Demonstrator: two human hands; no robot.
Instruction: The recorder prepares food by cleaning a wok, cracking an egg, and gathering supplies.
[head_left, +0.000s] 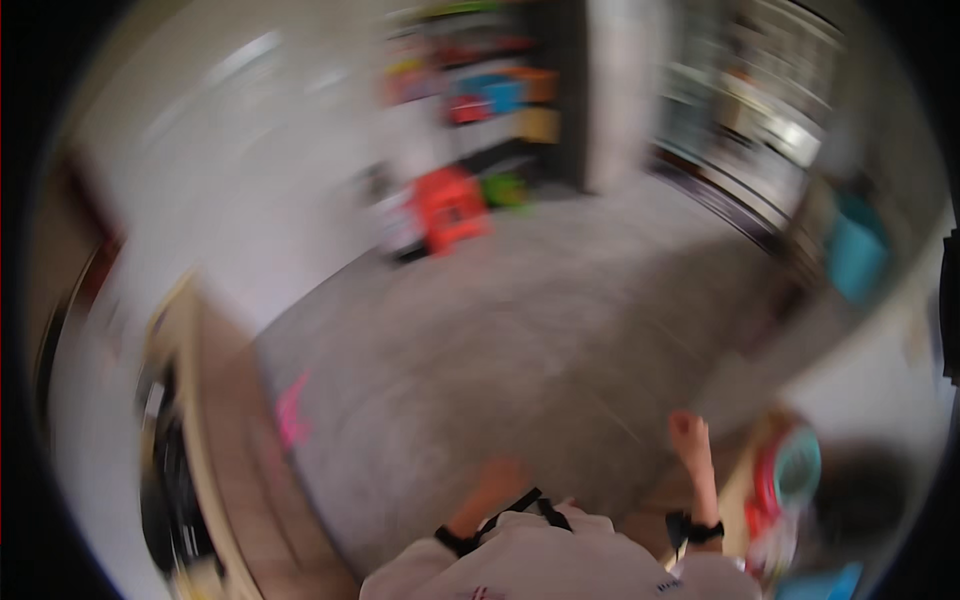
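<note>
My left hand (501, 484) is in front of my body, low in the view and badly blurred. No object shows in it, and its fingers cannot be made out. To the right, my right hand (688, 433) is held out over the floor with its fingers seemingly curled. Whether anything small is inside it cannot be told. Each wrist has a black band, and black straps (553, 516) lie at the front of my light top (547, 562). Nearest to the right hand is a wooden table or cabinet edge bearing a teal and red round item (795, 466).
Grey floor (480, 345) spreads ahead. A wooden cabinet (240, 450) with black items on top flanks the left, a pink thing (292, 414) beside it. Further off are a red plastic stool (450, 210), a shelf with coloured bins (499, 94), a doorway and a blue bin (859, 247).
</note>
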